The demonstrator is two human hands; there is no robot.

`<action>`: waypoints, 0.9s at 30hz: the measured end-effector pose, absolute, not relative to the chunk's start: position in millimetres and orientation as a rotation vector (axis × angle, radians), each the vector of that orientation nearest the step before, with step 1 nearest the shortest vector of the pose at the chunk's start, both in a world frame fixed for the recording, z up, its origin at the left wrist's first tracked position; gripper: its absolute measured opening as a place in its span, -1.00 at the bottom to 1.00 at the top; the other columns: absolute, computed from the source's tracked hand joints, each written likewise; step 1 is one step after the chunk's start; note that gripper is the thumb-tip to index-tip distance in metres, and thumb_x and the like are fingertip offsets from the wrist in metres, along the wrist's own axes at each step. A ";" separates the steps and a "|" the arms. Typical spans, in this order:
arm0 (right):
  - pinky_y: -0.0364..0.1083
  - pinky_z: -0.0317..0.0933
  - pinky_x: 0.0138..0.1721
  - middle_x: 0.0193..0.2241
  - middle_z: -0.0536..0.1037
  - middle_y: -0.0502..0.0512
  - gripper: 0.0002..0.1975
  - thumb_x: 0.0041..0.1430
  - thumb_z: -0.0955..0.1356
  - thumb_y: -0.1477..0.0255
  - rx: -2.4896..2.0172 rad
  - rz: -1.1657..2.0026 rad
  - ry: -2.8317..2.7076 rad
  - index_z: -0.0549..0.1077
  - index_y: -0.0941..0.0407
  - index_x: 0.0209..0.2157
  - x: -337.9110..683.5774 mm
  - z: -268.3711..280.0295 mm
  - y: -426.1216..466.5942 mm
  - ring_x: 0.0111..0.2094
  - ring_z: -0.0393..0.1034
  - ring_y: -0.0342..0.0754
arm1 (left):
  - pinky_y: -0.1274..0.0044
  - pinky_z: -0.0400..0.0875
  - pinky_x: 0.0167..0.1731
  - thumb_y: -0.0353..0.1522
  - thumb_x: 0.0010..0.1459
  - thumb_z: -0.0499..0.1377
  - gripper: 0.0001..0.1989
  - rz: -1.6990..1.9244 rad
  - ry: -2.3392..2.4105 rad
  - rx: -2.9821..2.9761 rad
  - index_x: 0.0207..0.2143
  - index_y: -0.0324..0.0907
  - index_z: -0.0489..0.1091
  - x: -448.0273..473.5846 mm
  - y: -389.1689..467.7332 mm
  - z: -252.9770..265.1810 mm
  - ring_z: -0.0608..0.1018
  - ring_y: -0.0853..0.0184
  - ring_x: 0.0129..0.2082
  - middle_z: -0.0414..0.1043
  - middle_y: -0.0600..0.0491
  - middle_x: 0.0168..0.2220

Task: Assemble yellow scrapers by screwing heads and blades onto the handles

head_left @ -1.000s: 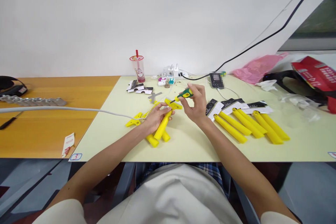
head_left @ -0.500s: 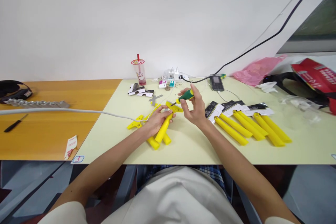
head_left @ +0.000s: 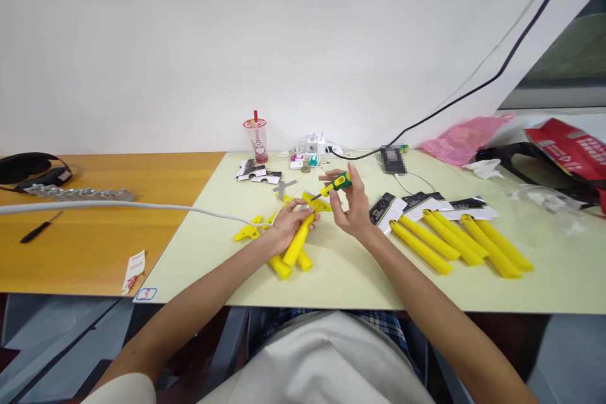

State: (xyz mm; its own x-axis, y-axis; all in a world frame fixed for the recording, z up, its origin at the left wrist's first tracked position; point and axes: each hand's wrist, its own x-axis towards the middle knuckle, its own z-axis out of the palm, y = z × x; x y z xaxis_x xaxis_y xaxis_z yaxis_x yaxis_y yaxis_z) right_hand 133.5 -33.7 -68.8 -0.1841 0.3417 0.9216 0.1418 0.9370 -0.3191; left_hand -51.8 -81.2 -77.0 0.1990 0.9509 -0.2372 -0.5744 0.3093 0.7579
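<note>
My left hand (head_left: 290,226) is closed around a yellow T-shaped plastic tool (head_left: 297,243), its handle slanting down toward me. My right hand (head_left: 353,209) holds a small screwdriver (head_left: 339,183) with a green and yellow handle, the thumb standing away from the grip. The screwdriver's dark shaft points down left, its tip at the head of the yellow tool; whether it touches a screw is too small to tell. Beneath and beside my left hand lie more yellow tools (head_left: 280,267), partly covered by the hand and each other.
Yellow handles (head_left: 454,237) with black-and-white cards (head_left: 388,211) lie at right. Behind stand a drink cup (head_left: 258,142) and a power strip (head_left: 312,145). A white cable (head_left: 142,204) crosses from the left. A black screwdriver (head_left: 35,231) rests on the wooden table (head_left: 95,252).
The whole view has shifted slightly, so things appear a little lower. The screwdriver's handle has turned, showing more yellow, and the right thumb has moved off it. Both holds continue.
</note>
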 end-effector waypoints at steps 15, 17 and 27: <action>0.23 0.59 0.10 0.21 0.55 0.38 -0.26 0.60 0.27 0.44 -0.355 0.200 -1.773 -0.12 -0.04 0.62 128.3 -71.1 -38.1 0.11 0.65 0.16 | 0.55 0.43 -0.42 -0.42 -0.11 0.64 -0.38 1.177 0.750 0.629 -0.17 -0.10 0.29 -49.1 -86.1 -70.6 0.70 0.25 -0.30 0.56 0.07 -0.33; 0.20 0.62 0.05 0.13 0.60 0.30 -0.26 0.57 0.33 0.46 -0.343 0.163 -1.753 -0.03 -0.08 0.60 128.2 -72.5 -36.3 0.03 0.68 0.14 | 0.55 0.42 -0.41 -0.41 -0.12 0.64 -0.37 1.175 0.752 0.630 -0.17 -0.11 0.29 -49.1 -86.0 -70.4 0.70 0.24 -0.28 0.56 0.06 -0.33; 0.26 0.56 0.09 0.15 0.54 0.37 -0.22 0.58 0.28 0.49 -0.336 0.156 -1.750 -0.13 -0.07 0.64 128.6 -73.7 -34.1 0.11 0.59 0.20 | 0.56 0.41 -0.39 -0.41 -0.16 0.65 -0.33 1.158 0.768 0.626 -0.17 -0.10 0.27 -48.7 -86.8 -70.0 0.70 0.25 -0.25 0.54 0.09 -0.30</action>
State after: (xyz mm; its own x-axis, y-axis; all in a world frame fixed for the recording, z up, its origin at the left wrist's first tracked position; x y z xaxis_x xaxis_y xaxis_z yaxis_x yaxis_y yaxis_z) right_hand 128.6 -34.1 -73.7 -0.1734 0.3086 0.9352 0.1388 0.9478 -0.2870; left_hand -48.7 -86.8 -70.0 0.2078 0.9562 -0.2061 -0.5612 0.2891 0.7755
